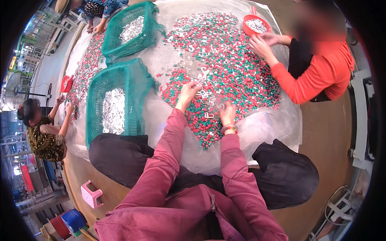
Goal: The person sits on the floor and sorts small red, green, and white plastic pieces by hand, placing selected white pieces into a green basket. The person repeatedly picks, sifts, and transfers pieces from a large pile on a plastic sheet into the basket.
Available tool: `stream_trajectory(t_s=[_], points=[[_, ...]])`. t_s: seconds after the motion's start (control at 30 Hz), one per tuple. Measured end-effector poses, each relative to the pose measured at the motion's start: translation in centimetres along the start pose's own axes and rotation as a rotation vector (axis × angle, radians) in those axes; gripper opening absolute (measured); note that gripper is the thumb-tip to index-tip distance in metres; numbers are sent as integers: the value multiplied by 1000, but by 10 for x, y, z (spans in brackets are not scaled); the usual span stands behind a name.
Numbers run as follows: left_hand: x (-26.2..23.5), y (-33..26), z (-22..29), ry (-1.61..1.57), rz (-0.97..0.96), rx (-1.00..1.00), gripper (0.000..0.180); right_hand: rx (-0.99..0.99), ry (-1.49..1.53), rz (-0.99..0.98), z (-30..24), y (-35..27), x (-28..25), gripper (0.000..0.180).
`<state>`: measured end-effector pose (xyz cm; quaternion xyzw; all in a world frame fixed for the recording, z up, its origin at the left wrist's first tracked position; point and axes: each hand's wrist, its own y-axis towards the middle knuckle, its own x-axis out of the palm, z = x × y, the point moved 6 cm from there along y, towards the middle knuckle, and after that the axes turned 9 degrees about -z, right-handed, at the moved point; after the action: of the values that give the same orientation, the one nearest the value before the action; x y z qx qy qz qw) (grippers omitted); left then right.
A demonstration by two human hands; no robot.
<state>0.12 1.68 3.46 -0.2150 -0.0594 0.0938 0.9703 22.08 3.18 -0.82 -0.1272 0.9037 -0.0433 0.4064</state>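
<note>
- Across the pale, translucent sheet (273, 122) in the head view, small red and green pieces (249, 80) lie in a wide, loose pile, with white pieces (204, 94), hooked or looped, scattered among them.
- Left hand (188, 93): thumb and fingers drawn together right at a cluster of white pieces near the pile's middle; whether one is pinched, I cannot tell.
- Right hand (227, 113): fingers bent, low over the pile, just beside another white loop (209, 115); blur hides whether it grasps anything.
- The white pieces look light, stiff and smooth, probably plastic; they may catch on one another, and thin arms could snap if tugged. A fingertip pinch on the bend or a flat side seems best.
- Left of the pile, a green basket (138, 80) holds a heap of similar white pieces.
- At upper right, a co-worker's hands (262, 47) are at a red dish (255, 18) containing more.
</note>
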Motion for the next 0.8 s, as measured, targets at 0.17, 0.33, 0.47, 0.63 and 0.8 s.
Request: stream_trajectory(t_s=[0.17,0.33,0.47,0.63,0.8], points=[[10,14,-14,-43,-74,-154,31,123,176,-119,4,-2,10,28],[6,24,-17,864,166,33,52,235,1208,-140,-2,16,0,17],[19,30,-16,1141,257,181,42,242,1451,-145,-4,26,-21,17],[-4,18,3,487,65,7,22,215,1594,-245,8,26,-32,12],[-4,-25,33,-706,-162,184,15,188,900,-476,11,23,-8,25]])
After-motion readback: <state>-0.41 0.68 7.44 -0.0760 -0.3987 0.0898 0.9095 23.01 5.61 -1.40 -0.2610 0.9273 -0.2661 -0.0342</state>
